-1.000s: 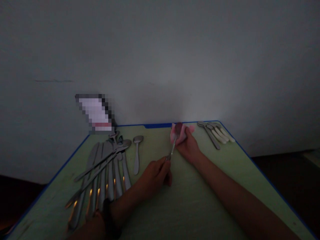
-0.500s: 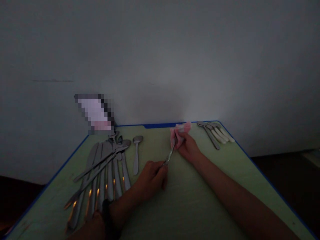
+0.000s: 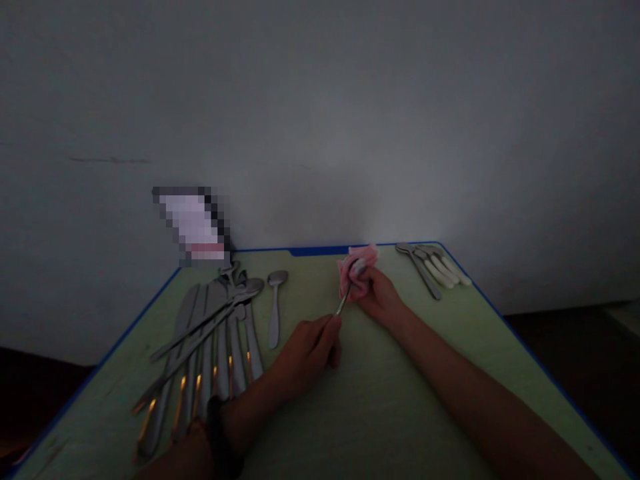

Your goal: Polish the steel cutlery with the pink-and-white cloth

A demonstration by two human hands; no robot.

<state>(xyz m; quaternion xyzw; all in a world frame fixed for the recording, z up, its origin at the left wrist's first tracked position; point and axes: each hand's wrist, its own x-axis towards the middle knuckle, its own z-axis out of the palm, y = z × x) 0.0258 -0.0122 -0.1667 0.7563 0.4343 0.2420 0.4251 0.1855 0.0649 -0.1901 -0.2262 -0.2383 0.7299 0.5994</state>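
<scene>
Behind the pink cloth (image 3: 364, 255), a grey wall (image 3: 350, 100) is filling most of the dim room, with a thin crack (image 3: 110, 160) running across it far to the cloth's left. The pale green table (image 3: 400, 413) is spreading out below and around the cloth, its blue edge (image 3: 320, 251) passing just beyond it. Well to the left of the cloth, a pile of cutlery (image 3: 221, 350) is lying fanned out, with long pieces crossing over the others, and a panel, too pixelated to identify (image 3: 193, 223), is leaning near the wall. The left hand (image 3: 310, 343), below and left of the cloth, is pinching the handle of a spoon (image 3: 342, 307); the right hand (image 3: 381, 293), at the cloth's right side, is gripping the cloth, its fingers partly hidden. Right of the cloth, white-handled cutlery (image 3: 442, 273) and a metal-handled spoon (image 3: 424, 275) are lying together; left of it, a small spoon (image 3: 274, 307) is lying alone, bowl toward the wall. The spoon in the left hand is pointing away from the person, its long axis slanting rightward and its bowl resting in the cloth's folds.
</scene>
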